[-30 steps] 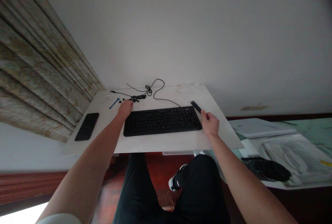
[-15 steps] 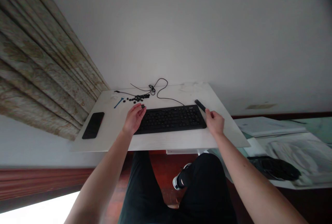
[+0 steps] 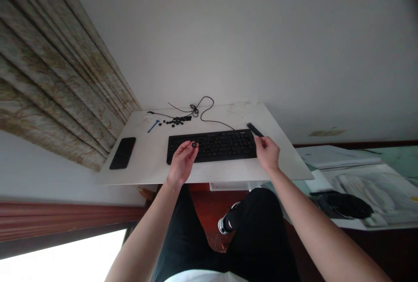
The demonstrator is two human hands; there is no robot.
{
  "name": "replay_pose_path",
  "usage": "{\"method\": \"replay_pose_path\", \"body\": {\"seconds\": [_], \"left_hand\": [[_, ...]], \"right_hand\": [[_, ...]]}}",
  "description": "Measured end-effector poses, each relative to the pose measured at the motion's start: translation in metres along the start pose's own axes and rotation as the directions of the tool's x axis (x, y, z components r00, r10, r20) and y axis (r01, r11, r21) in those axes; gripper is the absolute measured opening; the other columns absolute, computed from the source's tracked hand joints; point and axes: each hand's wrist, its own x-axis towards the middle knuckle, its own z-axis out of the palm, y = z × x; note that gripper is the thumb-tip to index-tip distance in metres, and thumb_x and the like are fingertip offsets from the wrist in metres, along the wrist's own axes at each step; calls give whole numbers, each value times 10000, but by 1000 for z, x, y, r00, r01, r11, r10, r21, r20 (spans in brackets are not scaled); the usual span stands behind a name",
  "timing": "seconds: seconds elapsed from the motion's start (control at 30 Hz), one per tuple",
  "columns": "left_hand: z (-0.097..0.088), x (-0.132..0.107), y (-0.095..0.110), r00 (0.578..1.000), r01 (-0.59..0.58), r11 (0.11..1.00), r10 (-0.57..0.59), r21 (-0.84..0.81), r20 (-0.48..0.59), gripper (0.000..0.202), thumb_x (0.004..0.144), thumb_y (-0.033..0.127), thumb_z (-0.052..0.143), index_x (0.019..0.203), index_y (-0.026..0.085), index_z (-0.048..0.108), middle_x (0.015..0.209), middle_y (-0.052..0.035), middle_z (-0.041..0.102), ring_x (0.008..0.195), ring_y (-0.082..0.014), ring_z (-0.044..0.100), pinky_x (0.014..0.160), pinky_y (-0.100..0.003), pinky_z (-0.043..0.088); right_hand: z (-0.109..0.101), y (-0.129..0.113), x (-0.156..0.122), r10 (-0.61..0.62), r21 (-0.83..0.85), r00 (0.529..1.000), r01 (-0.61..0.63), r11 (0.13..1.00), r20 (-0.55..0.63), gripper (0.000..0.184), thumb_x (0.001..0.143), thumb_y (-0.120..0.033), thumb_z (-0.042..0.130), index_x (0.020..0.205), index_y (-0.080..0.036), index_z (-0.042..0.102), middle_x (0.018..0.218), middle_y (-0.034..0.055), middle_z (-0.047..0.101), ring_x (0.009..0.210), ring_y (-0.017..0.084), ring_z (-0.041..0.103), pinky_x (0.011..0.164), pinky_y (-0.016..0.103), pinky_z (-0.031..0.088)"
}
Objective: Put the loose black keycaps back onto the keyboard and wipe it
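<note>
My left hand (image 3: 182, 162) is over the left end of the black computer keyboard (image 3: 211, 146), pinching a small black keycap (image 3: 193, 144) between its fingertips. My right hand (image 3: 267, 153) rests by the keyboard's right end, with its fingertips beside a slim black bar (image 3: 254, 130), and shows nothing held. Several loose black keycaps (image 3: 176, 120) lie in a small heap behind the keyboard. Next to them is a blue tool (image 3: 153, 127). A thin black cable (image 3: 215, 122) loops behind everything.
A black smartphone (image 3: 123, 153) lies at the left of the white desk (image 3: 143, 160), beside a patterned curtain (image 3: 55, 73). Papers (image 3: 375, 186) and a black item (image 3: 342, 205) sit on a lower surface to the right. My dark-trousered legs (image 3: 257, 229) are below the desk.
My left hand has moved from the keycap heap rightward and toward me, and now holds a keycap over the keyboard. My right hand stays nearly still.
</note>
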Motion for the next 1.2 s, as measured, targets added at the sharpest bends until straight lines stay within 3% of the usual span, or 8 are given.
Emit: {"method": "replay_pose_path", "body": {"seconds": [0.1, 0.17, 0.3, 0.43, 0.6, 0.73, 1.0, 1.2], "left_hand": [[2, -3, -8, 1000, 19, 1000, -19, -14, 16, 221, 742, 187, 794, 930, 201, 677, 1005, -24, 746, 1107, -192, 684, 1094, -387, 463], [4, -7, -16, 999, 31, 999, -30, -10, 44, 243, 728, 192, 806, 932, 201, 674, 992, -21, 742, 1101, -196, 684, 1087, -394, 462], [9, -16, -33, 992, 26, 997, -35, 78, 121, 265, 710, 208, 818, 931, 198, 672, 970, -13, 724, 1001, -170, 695, 1026, -371, 492], [7, -25, -43, 982, -112, 942, 56, 318, 178, 269, 739, 241, 806, 969, 200, 673, 981, -23, 706, 921, -152, 678, 923, -318, 524], [1, -31, -48, 942, -288, 783, 130, 551, 309, 176, 840, 305, 719, 992, 219, 697, 976, -56, 702, 920, -187, 675, 863, -319, 535], [2, -33, -47, 896, -423, 664, 205, 616, 394, 104, 857, 314, 702, 921, 239, 737, 973, -71, 714, 957, -221, 665, 922, -358, 511], [3, -32, -50, 884, -455, 612, 224, 647, 409, 96, 865, 287, 691, 938, 251, 742, 969, -59, 731, 960, -221, 675, 938, -355, 499], [3, -30, -50, 856, -505, 565, 235, 652, 460, 115, 878, 306, 663, 948, 251, 736, 984, -74, 720, 976, -233, 662, 937, -378, 503]], "right_hand": [[10, -43, -32, -95, 184, 979, 61, 981, 182, 400, 853, -589, 584, 815, -195, 642, 724, 57, 654, 670, 188, 566, 645, 313, 440], [19, -71, -56, -148, 310, 933, 42, 950, 328, 354, 848, -548, 622, 904, -203, 680, 814, 67, 679, 698, 186, 586, 649, 310, 459], [33, -105, -93, -91, 460, 828, -213, 862, 553, 392, 851, -533, 625, 1078, -222, 700, 835, 47, 666, 595, 145, 552, 530, 288, 439], [38, -103, -107, 49, 487, 763, -460, 742, 645, 384, 771, -526, 712, 996, -215, 702, 811, 28, 675, 571, 133, 574, 489, 271, 450], [33, -91, -103, 148, 454, 692, -603, 656, 707, 341, 675, -454, 809, 864, -193, 698, 786, 26, 692, 652, 153, 637, 562, 270, 524], [30, -87, -101, 150, 444, 671, -624, 643, 726, 325, 668, -438, 815, 858, -188, 728, 771, 37, 710, 652, 152, 626, 595, 281, 531], [29, -84, -101, 153, 431, 660, -630, 647, 735, 357, 662, -472, 812, 868, -184, 766, 763, 44, 723, 616, 149, 608, 591, 295, 518], [30, -78, -100, 149, 427, 697, -579, 695, 702, 367, 660, -497, 807, 833, -179, 748, 713, 40, 708, 590, 155, 605, 573, 304, 517]]}}
